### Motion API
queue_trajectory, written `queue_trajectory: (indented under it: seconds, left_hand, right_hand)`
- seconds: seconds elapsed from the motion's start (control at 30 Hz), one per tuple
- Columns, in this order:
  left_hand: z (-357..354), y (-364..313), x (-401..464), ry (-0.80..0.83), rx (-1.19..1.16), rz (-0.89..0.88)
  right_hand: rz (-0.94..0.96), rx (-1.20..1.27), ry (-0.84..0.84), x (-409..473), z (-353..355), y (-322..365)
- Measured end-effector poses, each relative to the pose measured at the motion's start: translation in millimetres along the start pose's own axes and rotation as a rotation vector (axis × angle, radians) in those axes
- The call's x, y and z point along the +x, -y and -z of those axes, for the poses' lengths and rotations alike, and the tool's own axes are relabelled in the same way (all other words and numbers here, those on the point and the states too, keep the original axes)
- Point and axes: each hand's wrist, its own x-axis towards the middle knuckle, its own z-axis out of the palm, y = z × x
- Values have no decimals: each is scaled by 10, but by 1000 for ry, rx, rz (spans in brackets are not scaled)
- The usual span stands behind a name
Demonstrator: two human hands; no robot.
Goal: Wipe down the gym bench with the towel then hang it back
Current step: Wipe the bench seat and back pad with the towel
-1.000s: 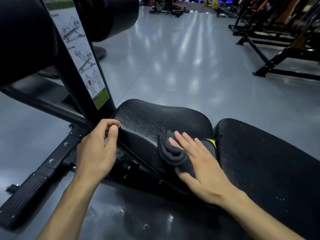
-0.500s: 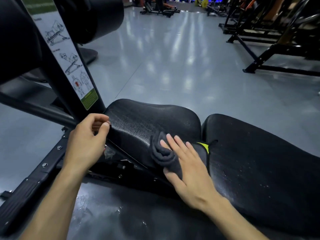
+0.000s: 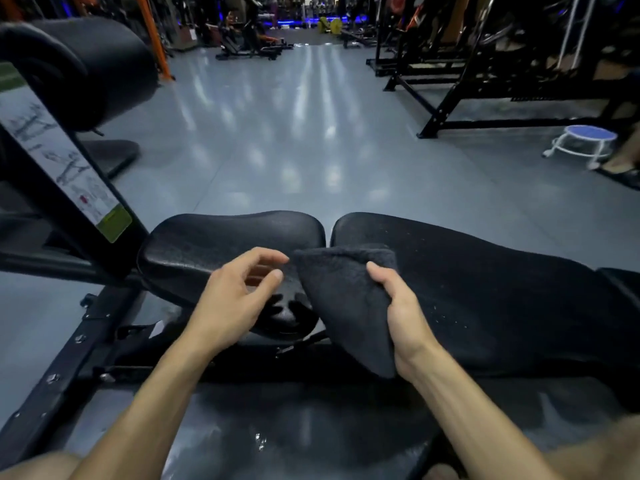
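Above the black padded vinyl gym bench (image 3: 485, 289), the right hand (image 3: 403, 317) grips the dark grey folded terry towel (image 3: 343, 306) lifted clear, while the left hand (image 3: 239, 296), fingers loosely spread, reaches toward its edge, presumably to refold it.

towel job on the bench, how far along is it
Mid-job, by the look of it. The right hand grips the dark towel, lifted off the seat pad; the left hand reaches toward it, holding nothing. Specks still show on the back pad, so wiping may remain. Hanging the towel back is not yet done; no hook is visible.
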Motion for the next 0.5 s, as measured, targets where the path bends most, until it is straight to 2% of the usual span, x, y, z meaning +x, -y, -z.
queue_trajectory:
  seconds: [0.1, 0.2, 0.3, 0.4, 0.5]
  left_hand:
    - [-141, -152, -22, 173, 166, -29]
    - [-238, -287, -38, 300, 336, -78]
    - [-291, -341, 12, 365, 449, -151]
    - [-421, -265, 70, 416, 566, -238]
    - [-565, -80, 86, 464, 675, -308]
  right_hand:
    - [107, 141, -70, -225, 461, 231]
    - [254, 127, -173, -440, 951, 462]
    - [313, -48, -298, -504, 1347, 471]
    - [344, -334, -427, -463, 1559, 269]
    - [206, -630, -538, -337, 1539, -83]
